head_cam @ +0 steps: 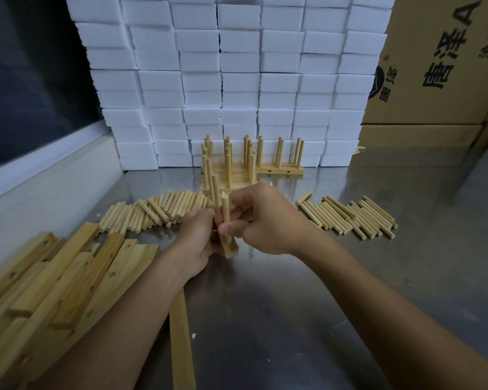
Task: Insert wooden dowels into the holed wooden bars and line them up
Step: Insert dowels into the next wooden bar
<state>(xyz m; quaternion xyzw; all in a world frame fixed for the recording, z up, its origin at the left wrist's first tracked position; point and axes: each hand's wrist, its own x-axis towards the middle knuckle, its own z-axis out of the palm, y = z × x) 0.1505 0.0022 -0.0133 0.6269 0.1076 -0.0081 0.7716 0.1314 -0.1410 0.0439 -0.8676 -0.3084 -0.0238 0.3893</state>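
I see the bar in hand (229, 247) at frame centre, long axis running away from me toward 12 o'clock, near end resting on the steel table (279, 319). Two dowels stand upright in it: the front dowel (225, 211) and a taller rear dowel (215, 192), both pointing straight up. My right hand (265, 220) pinches the front dowel, thumb low on the shaft, fingers curled round it. My left hand (196, 239) grips the bar from 9 o'clock, fingers wrapped; contact detail is hidden. Loose dowels: left pile (155, 212) at 10 o'clock, right pile (350, 218) at 2 o'clock. Finished bars with dowels (237, 164) are lined up at 12 o'clock, against a wall of white foam blocks (237, 66). Blank holed bars (59, 277) are heaped at 8 o'clock, with one single bar (182, 342) lying at 6 o'clock. Cardboard boxes (440, 66) sit at 1 o'clock.
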